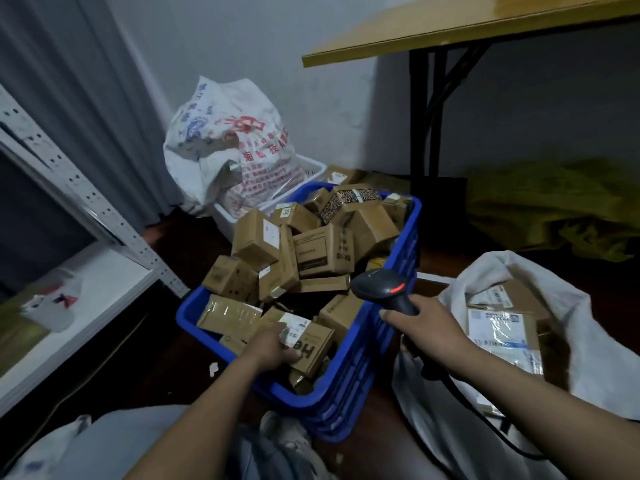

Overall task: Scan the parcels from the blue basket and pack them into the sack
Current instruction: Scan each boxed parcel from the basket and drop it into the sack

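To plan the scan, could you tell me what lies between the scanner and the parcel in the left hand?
Head view: a brown carton in the blue basket sits between the scanner and the parcel.

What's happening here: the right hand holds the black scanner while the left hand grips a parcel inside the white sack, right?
Not quite. The right hand does hold the black scanner, but the parcel the left hand grips lies in the blue basket, not inside the white sack beside it. The head view shows this.
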